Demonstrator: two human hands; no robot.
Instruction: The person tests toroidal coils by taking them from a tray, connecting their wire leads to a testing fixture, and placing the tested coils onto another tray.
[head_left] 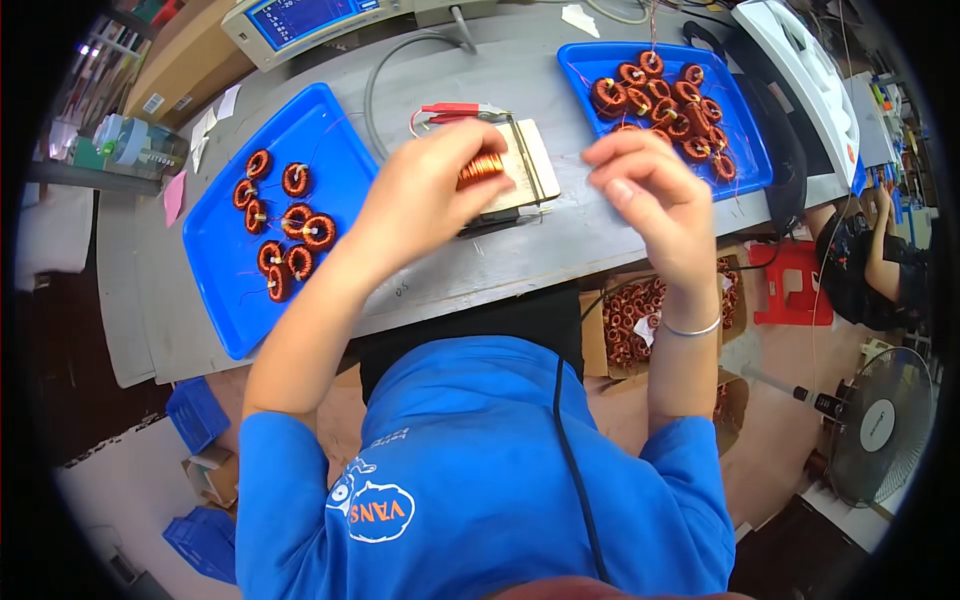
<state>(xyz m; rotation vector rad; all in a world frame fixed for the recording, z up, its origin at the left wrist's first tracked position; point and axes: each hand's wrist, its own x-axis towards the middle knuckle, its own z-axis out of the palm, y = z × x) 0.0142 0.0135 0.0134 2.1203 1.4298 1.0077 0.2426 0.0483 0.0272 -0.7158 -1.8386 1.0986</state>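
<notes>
Copper coil (481,166), toroidal and wound in orange-brown wire, pinched at fingertips of left hand (425,195), just above small beige test fixture (524,172) at centre of grey workbench (560,250). Left fingers closed together round coil, thumb side hidden behind knuckles. Right hand (645,185) raised over bench just right of fixture, apart from coil; thumb and forefinger brought together, possibly on a fine wire lead, too thin to confirm; remaining fingers curled loosely. Thin bracelet (692,328) on right wrist. Red clip leads (455,112) lying just behind fixture, with grey cable (385,75) running back toward measuring instrument with blue screen (300,20) at far edge. Blue tray at left (215,260) holding a scatter of similar wound coils (285,225), spaced apart. Blue tray at right (745,150) holding a denser heap of coils (665,100), several touching. Cardboard box of further coils (630,310) below bench edge, beside right forearm. Red stool (792,282) and floor fan (880,425) at lower right. Another person's arm (885,260) at right margin, well apart from both hands.
</notes>
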